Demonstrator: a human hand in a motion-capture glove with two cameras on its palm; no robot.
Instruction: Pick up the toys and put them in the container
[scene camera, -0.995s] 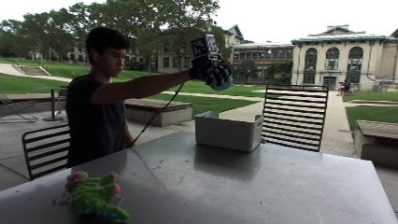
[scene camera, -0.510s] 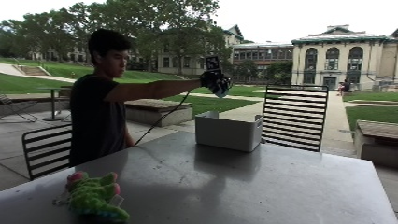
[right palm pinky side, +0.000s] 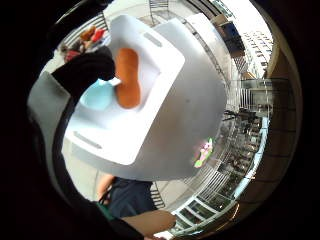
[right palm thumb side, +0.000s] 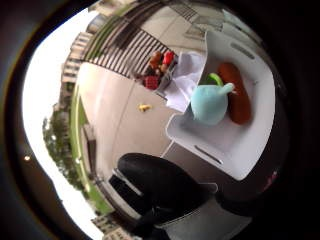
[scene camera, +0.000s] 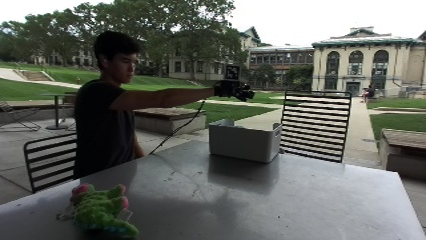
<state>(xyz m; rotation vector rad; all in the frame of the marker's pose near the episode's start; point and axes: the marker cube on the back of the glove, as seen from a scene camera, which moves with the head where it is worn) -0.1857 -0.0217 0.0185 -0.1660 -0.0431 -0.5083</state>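
In the outside view my gloved right hand (scene camera: 233, 90) is stretched out above the white container (scene camera: 243, 142) at the table's far edge, holding nothing. The palm views look down into the container (right palm pinky side: 145, 117), where an orange oblong toy (right palm pinky side: 127, 75) lies beside a light blue plush with a green stalk (right palm thumb side: 210, 102). A black fingertip (right palm pinky side: 87, 70) shows over the container's inside and touches neither toy. A green and pink plush toy (scene camera: 100, 212) lies on the table near its front left corner, far from the hand.
The grey table (scene camera: 266, 200) stretches wide between the plush and the container. A black slatted chair (scene camera: 316, 125) stands behind the container, another chair (scene camera: 46, 157) at the left. Beyond the table, on the ground, sits a pile of red and orange things (right palm thumb side: 157, 67).
My hand has come down from a raised position to just above the container. The green plush has not moved.
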